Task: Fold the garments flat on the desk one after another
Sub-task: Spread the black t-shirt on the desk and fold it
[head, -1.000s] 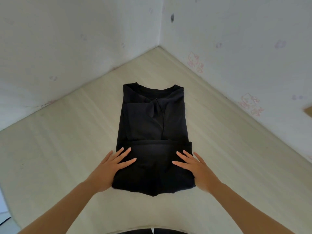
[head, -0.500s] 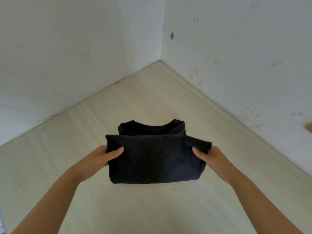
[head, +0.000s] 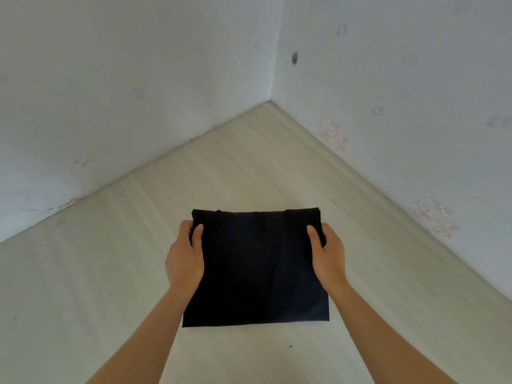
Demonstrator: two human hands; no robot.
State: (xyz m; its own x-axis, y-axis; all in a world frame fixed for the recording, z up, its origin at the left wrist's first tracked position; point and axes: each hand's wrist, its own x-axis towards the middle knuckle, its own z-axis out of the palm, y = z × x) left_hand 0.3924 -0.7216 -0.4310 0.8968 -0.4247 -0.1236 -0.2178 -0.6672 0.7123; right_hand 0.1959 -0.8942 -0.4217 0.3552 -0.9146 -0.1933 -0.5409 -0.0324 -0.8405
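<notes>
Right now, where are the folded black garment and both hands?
folded black garment (head: 255,270): head view, middle of top layer.
left hand (head: 183,259): head view, back of hand.
right hand (head: 329,254): head view, back of hand.

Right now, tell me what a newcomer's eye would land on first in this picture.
The black folded fabric garment, a neat dark rectangle, stands out first against the pale wood-grain desk it lies on. The left hand and right hand grip its two side edges near the far corners, thumbs on top. Behind, faint pink cartoon stickers dot the white wall on the right.
</notes>
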